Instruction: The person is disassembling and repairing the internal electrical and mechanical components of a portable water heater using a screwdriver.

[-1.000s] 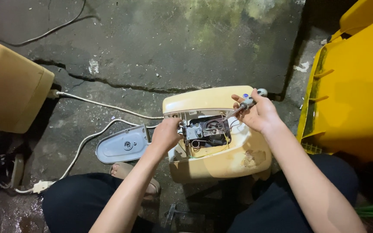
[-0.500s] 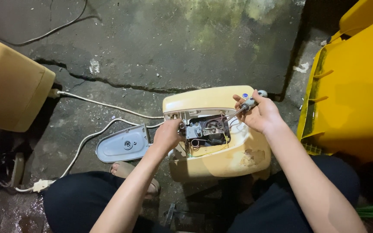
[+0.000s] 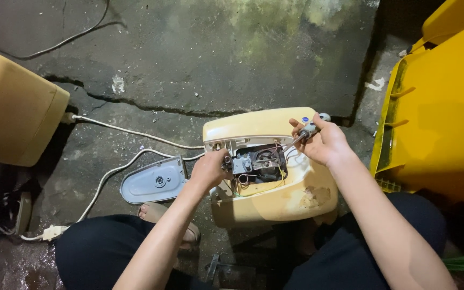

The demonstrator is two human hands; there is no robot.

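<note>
A cream-yellow appliance housing (image 3: 275,198) lies open on the cracked concrete in front of me. A dark inner mechanism (image 3: 260,161) with thin wires shows in its opening. My left hand (image 3: 209,171) pinches the left end of that mechanism. My right hand (image 3: 324,144) grips a grey-handled screwdriver (image 3: 310,129), whose shaft slants down-left into the opening. A grey oval cover plate (image 3: 154,181) rests on the floor left of the housing.
A white power cord (image 3: 130,133) runs across the floor to a plug (image 3: 52,232) at lower left. A second cream housing (image 3: 12,113) sits far left. A big yellow plastic bin (image 3: 441,107) stands close on the right.
Both hands stay on the appliance. The right hand with the screwdriver has shifted slightly; the left hand holds its place on the mechanism.
</note>
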